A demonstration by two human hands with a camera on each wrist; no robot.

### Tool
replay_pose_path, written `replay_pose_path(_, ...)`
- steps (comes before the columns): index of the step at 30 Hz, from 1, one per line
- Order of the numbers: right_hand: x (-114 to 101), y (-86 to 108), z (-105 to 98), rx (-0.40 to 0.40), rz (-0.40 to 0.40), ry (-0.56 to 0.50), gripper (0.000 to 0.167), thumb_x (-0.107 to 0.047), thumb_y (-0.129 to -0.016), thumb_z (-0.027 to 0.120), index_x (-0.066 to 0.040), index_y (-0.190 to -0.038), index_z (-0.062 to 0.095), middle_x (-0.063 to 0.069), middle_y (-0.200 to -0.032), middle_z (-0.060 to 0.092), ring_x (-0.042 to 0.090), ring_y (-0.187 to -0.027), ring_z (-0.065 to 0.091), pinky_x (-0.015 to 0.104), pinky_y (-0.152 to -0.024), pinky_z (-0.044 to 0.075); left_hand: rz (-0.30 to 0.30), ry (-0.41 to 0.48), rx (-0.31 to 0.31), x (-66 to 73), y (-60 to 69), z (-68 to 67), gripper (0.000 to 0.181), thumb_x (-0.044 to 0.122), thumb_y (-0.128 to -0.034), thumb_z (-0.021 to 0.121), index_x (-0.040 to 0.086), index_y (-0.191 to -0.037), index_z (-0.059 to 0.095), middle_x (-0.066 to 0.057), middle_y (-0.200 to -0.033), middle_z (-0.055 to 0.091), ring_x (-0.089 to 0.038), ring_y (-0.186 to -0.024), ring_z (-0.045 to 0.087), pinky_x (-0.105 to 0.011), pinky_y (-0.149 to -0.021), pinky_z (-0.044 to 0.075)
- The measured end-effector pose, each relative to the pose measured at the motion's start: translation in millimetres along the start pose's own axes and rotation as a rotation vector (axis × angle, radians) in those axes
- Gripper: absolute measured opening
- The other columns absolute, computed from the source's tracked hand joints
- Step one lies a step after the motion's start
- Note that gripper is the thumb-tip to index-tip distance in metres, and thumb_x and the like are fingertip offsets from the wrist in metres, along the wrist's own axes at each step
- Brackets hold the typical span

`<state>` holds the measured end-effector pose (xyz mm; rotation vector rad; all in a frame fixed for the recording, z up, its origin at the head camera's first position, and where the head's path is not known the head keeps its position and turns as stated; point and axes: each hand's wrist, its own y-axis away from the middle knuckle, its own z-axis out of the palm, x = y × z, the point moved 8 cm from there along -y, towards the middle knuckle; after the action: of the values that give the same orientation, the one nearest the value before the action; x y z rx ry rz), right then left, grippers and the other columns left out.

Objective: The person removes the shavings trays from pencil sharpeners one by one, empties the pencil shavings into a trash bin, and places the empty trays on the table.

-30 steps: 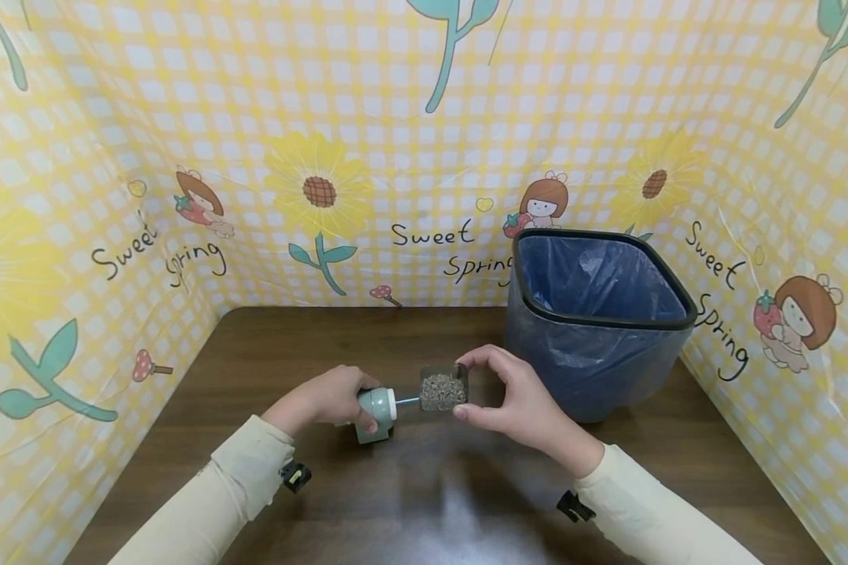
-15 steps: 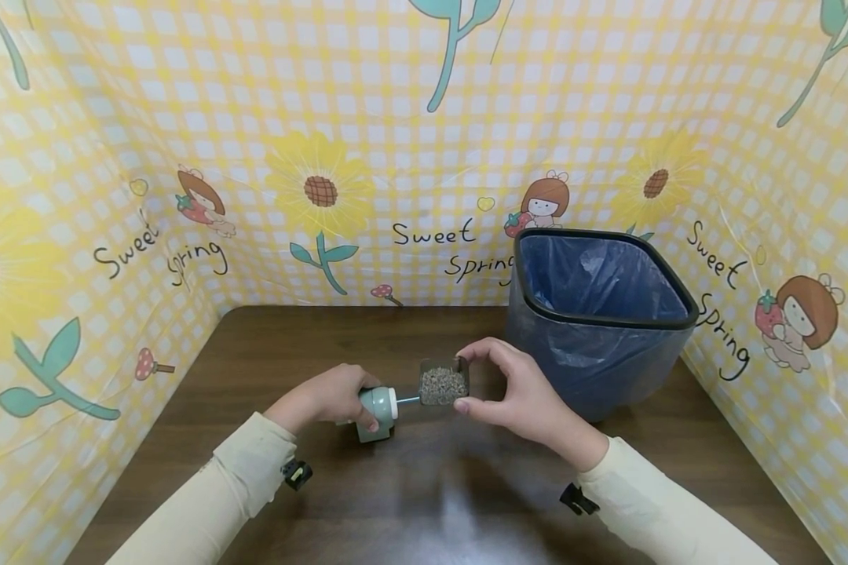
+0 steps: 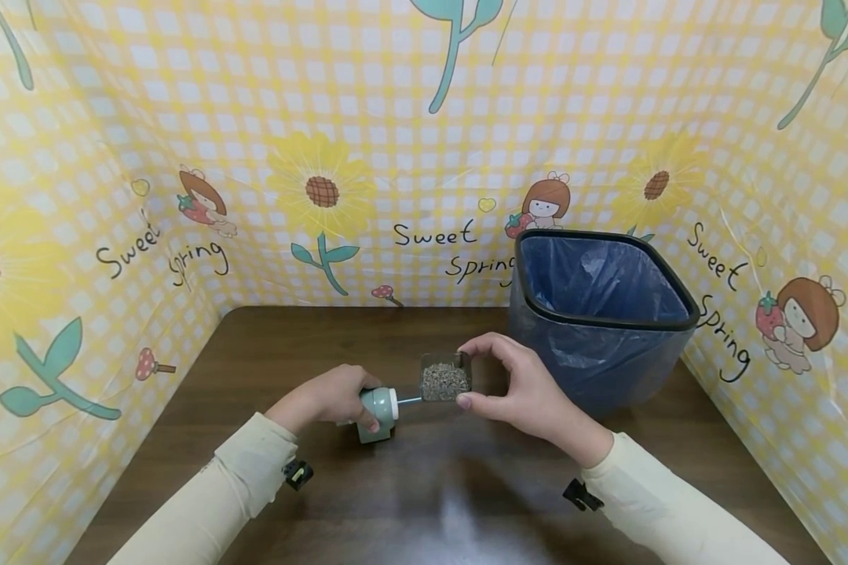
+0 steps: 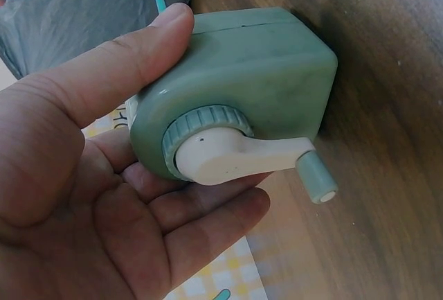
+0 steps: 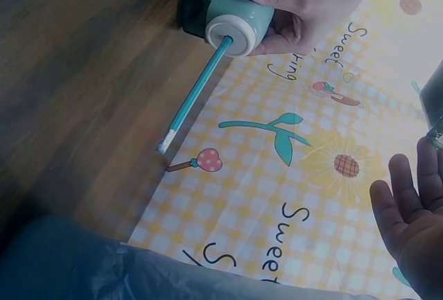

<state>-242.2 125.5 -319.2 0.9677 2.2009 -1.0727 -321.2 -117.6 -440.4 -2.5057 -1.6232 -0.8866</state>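
left hand [image 3: 332, 396] grips sharpener [image 4: 256, 71], pencil [image 5: 194, 95] still in it, right hand [image 3: 530, 396] pinches drawer [image 3: 434, 359], already out, near bin [image 3: 608, 320], shavings [image 3: 445, 381] not yet dumped, so emptying and refitting probably left.

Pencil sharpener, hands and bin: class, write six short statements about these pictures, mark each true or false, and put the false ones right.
1. The left hand holds the green sharpener. True.
2. The right hand pinches a see-through tray. True.
3. That tray is empty. False: it holds grey-brown bits that look like shavings.
4. Nothing sticks out of the sharpener's front. False: a blue-green pencil does, through the white ring.
5. A plastic bag lines the bin. True.
6. In the head view, the bin stands left of the sharpener. False: it stands to the right.
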Motion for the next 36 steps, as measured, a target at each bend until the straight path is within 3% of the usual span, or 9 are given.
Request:
replay_pose_path(6, -3.5, -2.4, -2.7, -0.007, -0.009, 0.000, 0.047, -0.026, -0.082, 0.088, -0.023, -0.122, 0.064, -0.011, -0.118, 0.066, 0.013, -0.106, 0.061, 0.031, -0.089, 0.050, -0.002, -0.001, 0.000, 1.0, 0.9, -0.2, 0.054, 0.027, -0.0740, 0.093, 0.012, -0.122, 0.073, 0.004, -0.096, 0.070, -0.015, -0.080, 0.062, -0.032, -0.070, 0.053)
replay_pose_path(13, -8.3, -5.6, -8.4, -0.005, 0.001, 0.015, 0.047, -0.026, -0.082, 0.088, -0.021, -0.122, 0.065, -0.012, -0.119, 0.066, 0.011, -0.112, 0.061, 0.039, -0.102, 0.048, 0.001, 0.008, 0.000, 0.5, 1.5, 0.8, 0.052, 0.026, -0.0740, 0.093, 0.012, -0.120, 0.073, 0.004, -0.096, 0.070, -0.015, -0.081, 0.062, -0.033, -0.070, 0.053)
replay_pose_path(23, -14.9, -11.6, -17.9, -0.004, 0.015, 0.011, 0.048, -0.024, -0.082, 0.088, -0.021, -0.123, 0.065, -0.011, -0.119, 0.066, 0.013, -0.112, 0.061, 0.033, -0.100, 0.048, 0.009, -0.007, 0.008, 2.4, 2.2, -0.7, 0.054, 0.027, -0.0743, 0.093, 0.012, -0.122, 0.073, 0.004, -0.099, 0.071, -0.014, -0.080, 0.062, -0.032, -0.070, 0.053)
replay_pose_path(32, -22.4, -16.3, -25.2, -0.012, 0.012, 0.008, 0.046, -0.023, -0.083, 0.086, -0.019, -0.124, 0.064, -0.005, -0.121, 0.067, 0.018, -0.114, 0.060, 0.039, -0.101, 0.048, 0.011, -0.002, 0.006, 2.7, 2.9, -0.8, 0.055, 0.027, -0.0742, 0.093, 0.011, -0.123, 0.073, 0.004, -0.099, 0.071, -0.015, -0.080, 0.062, -0.032, -0.070, 0.053)
replay_pose_path(36, -25.2, -18.8, -28.0, -0.013, 0.001, 0.011, 0.046, -0.021, -0.084, 0.085, -0.017, -0.124, 0.065, -0.004, -0.120, 0.067, 0.014, -0.114, 0.060, 0.042, -0.101, 0.049, 0.004, -0.001, 0.007, 2.8, 3.1, -1.2, 0.055, 0.026, -0.0743, 0.093, 0.011, -0.123, 0.073, 0.004, -0.099, 0.071, -0.015, -0.080, 0.062, -0.032, -0.070, 0.053)
